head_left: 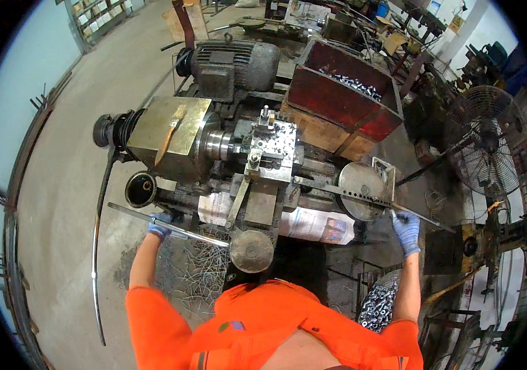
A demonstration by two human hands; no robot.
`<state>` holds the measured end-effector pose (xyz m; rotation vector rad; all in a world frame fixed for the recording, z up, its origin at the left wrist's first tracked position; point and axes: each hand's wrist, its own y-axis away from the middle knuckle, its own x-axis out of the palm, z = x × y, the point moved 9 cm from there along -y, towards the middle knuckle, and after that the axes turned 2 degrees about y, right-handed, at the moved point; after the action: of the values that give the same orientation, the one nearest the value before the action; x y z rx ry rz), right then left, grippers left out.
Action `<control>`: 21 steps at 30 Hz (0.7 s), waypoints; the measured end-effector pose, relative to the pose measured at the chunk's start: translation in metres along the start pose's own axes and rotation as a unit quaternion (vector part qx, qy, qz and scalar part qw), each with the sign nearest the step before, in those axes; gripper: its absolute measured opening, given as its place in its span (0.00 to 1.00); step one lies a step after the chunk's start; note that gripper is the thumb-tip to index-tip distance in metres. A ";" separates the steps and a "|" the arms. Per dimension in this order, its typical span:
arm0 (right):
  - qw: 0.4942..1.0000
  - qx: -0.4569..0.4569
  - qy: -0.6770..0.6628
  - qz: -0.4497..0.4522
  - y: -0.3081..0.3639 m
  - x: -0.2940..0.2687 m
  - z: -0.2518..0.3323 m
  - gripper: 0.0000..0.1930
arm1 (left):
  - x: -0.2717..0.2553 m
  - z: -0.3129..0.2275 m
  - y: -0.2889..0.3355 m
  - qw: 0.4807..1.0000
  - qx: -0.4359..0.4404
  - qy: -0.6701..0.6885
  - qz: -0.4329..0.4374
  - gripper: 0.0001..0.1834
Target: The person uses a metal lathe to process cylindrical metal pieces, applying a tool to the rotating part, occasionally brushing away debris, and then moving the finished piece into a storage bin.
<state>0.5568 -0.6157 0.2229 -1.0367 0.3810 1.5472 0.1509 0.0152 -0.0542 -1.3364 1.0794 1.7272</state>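
Observation:
My left hand [160, 226], in a blue glove, is closed around a long metal lever bar [195, 236]. The bar runs from beside a round black cup-shaped part to a round metal disc [251, 251] at the machine's near side. At the right, my gloved right hand [406, 230] has its fingers curled beside a flat bar with a row of holes [353, 195]. A small shiny bit shows at its fingertips; what it holds I cannot make out. Between them sits a lathe-like machine with a chuck [217, 145] and a metal tool block [275, 148].
A wooden-handled brush [168, 139] lies on the headstock cover. Behind stand a motor [234, 66] and a dark red bin [337, 98] holding small metal parts. More parts fill a basket [379, 303] near my right forearm. A large fan [486, 139] stands right; metal shavings [201, 274] litter the floor.

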 end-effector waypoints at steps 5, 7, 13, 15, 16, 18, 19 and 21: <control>0.987 -0.007 0.161 -0.009 -0.040 -0.010 -0.107 0.15 | -0.006 0.033 0.036 0.987 -0.139 0.076 -0.030 0.14; 0.955 -0.017 0.293 0.035 -0.050 -0.011 -0.117 0.22 | -0.008 0.059 0.059 0.970 -0.220 0.096 0.045 0.15; 0.888 0.117 0.418 0.152 -0.057 -0.014 -0.204 0.29 | -0.039 0.109 0.113 0.845 -0.325 0.410 -0.108 0.17; 0.870 0.153 0.437 0.171 -0.055 -0.011 -0.202 0.28 | -0.030 0.120 0.132 0.733 -0.360 0.548 -0.181 0.19; 0.872 0.152 0.437 0.163 -0.054 -0.010 -0.198 0.27 | -0.030 0.123 0.137 0.672 -0.375 0.596 -0.227 0.20; 0.874 0.154 0.437 0.146 -0.050 -0.011 -0.195 0.26 | -0.028 0.126 0.144 0.571 -0.402 0.657 -0.285 0.21; 0.877 0.142 0.440 0.128 -0.045 -0.014 -0.192 0.25 | -0.037 0.121 0.142 0.535 -0.413 0.674 -0.297 0.22; 0.883 0.114 0.445 0.096 -0.030 -0.016 -0.191 0.24 | -0.051 0.112 0.135 0.479 -0.431 0.687 -0.336 0.22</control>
<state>0.6590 -0.7572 0.1389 -1.5094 1.3014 1.0594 -0.0019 0.0591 0.0362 -3.3771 -0.0778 0.0966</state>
